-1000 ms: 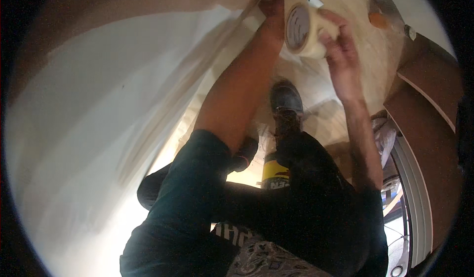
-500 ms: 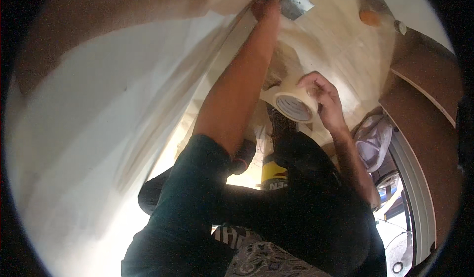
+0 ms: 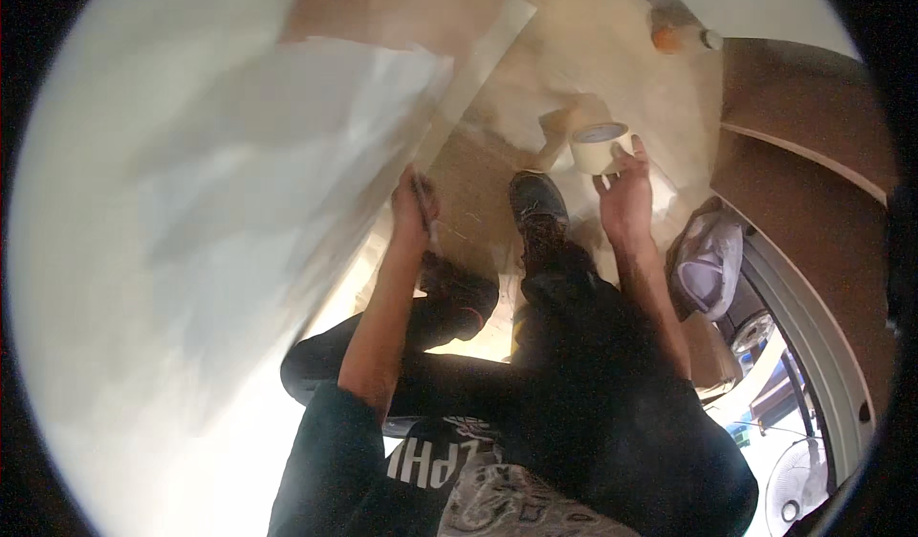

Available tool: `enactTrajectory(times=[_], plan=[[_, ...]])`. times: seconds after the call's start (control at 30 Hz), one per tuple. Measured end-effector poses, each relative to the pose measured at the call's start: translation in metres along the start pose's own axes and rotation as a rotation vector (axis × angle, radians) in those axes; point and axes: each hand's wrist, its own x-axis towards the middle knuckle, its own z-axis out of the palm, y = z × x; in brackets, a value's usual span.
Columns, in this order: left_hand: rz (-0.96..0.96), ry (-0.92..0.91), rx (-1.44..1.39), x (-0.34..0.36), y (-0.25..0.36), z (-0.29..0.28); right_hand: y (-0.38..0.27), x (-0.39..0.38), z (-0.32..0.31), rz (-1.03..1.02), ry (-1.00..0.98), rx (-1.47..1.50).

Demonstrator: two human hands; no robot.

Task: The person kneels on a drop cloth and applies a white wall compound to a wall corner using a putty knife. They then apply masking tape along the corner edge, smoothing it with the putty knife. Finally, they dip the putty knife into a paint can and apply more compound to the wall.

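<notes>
My right hand (image 3: pixel 626 188) is closed on a roll of cream-coloured tape (image 3: pixel 591 156), gripping it by its side with the open core tilted upward. To the left, my left hand (image 3: pixel 415 204) has its fingers curled beside the edge of a large pale panel (image 3: pixel 239 174). A thin dark strip shows at those fingers, too blurred to name. Between my hands and below them is my dark shoe (image 3: pixel 537 197) on the brown floor (image 3: pixel 469 178).
At the right are brown shelves (image 3: pixel 803 145) with pale edges. A whitish plastic bag (image 3: pixel 708 264) lies beneath them, near a white fan (image 3: pixel 798 480). An orange object (image 3: pixel 666 40) and a small white-topped item (image 3: pixel 710 39) stand at the far right.
My left hand has drawn back from the far end, near a grey shiny plate, to the panel's nearer edge. The tape roll has moved slightly up and right, its core turning upward.
</notes>
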Motion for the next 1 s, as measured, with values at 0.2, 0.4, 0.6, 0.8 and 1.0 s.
enactTrajectory(times=[0.2, 0.4, 0.6, 0.8, 1.0], plan=[[0.09, -0.085, -0.301, -0.127, 0.036, -0.049, -0.02, -0.046, 0.011, 0.108, -0.055, 0.312], [-0.02, -0.686, -0.891, -0.198, 0.037, -0.11, -0.088, -0.123, 0.003, -0.076, -0.226, 0.426], [-0.077, -1.017, -0.909, -0.295, 0.064, -0.088, -0.152, -0.256, 0.021, -0.604, -0.574, 0.314], [0.213, -0.976, -0.643, -0.412, 0.065, -0.042, -0.07, -0.356, 0.055, -0.641, -1.047, -0.054], [0.17, -1.117, -0.735, -0.369, 0.025, -0.1, 0.023, -0.334, 0.05, -0.107, -1.248, -0.127]])
